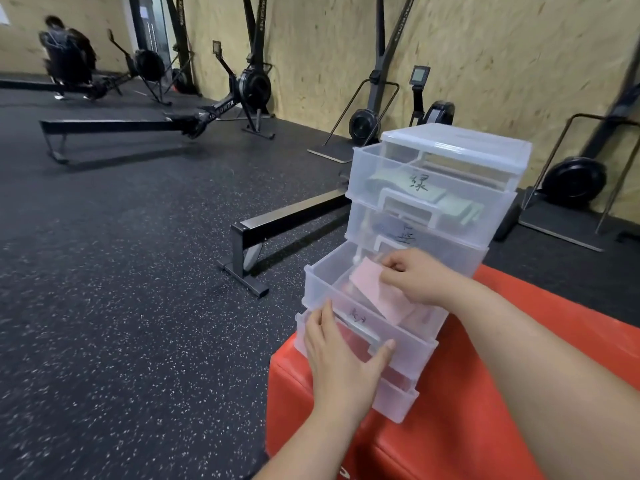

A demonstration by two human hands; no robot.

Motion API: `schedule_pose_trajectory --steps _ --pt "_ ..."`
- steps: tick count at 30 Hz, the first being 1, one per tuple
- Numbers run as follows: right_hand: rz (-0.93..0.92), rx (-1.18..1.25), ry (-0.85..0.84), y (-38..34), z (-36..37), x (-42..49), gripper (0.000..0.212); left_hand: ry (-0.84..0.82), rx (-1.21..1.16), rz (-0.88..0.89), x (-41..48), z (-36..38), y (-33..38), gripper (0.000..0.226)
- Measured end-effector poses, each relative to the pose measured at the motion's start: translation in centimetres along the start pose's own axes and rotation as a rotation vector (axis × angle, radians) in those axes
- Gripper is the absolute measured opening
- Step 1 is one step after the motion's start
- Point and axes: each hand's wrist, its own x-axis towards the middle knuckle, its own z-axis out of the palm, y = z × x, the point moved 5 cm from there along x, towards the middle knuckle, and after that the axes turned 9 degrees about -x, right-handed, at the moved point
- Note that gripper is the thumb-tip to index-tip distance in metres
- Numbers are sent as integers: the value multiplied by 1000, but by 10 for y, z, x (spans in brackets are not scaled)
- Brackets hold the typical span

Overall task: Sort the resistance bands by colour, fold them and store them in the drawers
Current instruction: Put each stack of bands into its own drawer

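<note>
A clear plastic drawer unit (498,147) stands on a red foam block (467,410). Its top drawer (367,164) holds folded green bands (453,206) and carries a handwritten label. The second drawer (360,220) holds dark blue bands. The third drawer (318,282) is pulled out and holds pink bands. My right hand (415,278) pinches a folded pink band (370,285) and holds it down inside this drawer. My left hand (343,355) lies with straight fingers against that drawer's front, by its handle. A fourth drawer (398,403) below shows something red.
Black speckled rubber floor (138,271) lies to the left. A rowing machine rail (287,220) runs close beside the drawers. More rowers and ski machines line the wooden wall. A person (65,53) sits on a rower at the far left.
</note>
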Motion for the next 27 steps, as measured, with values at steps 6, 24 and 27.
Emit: schedule_pose_trajectory --steps 6,24,27 --pt "14 -136 -238 14 43 10 31 24 -13 19 -2 4 -2 127" --pt "-85 -322 55 5 14 -17 34 37 104 -3 5 7 4 126" --pt "-90 -57 316 13 -12 -54 36 8 176 -16 15 13 15 127"
